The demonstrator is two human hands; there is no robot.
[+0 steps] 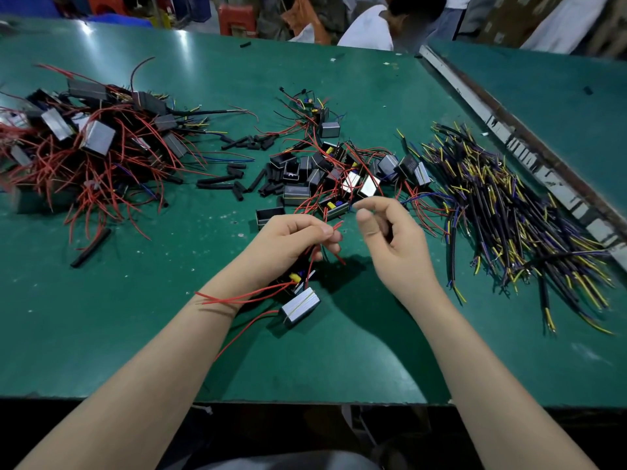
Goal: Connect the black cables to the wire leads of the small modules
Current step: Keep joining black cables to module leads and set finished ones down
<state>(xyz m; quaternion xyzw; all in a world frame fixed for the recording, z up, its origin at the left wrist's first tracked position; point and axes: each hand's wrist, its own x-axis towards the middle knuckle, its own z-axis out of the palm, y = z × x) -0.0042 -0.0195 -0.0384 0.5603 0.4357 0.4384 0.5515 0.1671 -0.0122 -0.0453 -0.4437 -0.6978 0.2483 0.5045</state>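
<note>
From the head camera I judge the work is partly done: a big heap of modules (91,137) with red wires lies far left on the green table (339,361), a smaller heap (339,174) waits in the middle, and many black cables (515,225) lie at the right, well apart from my hands. My left hand (291,245) pinches red wire leads (334,228), with one module (300,307) below it. My right hand (393,242) is half curled; whether it holds something thin, I cannot tell.

We see a green table (135,334); short black sleeve pieces (234,179) lie at its centre; red stools (235,18) at 12 o'clock.
</note>
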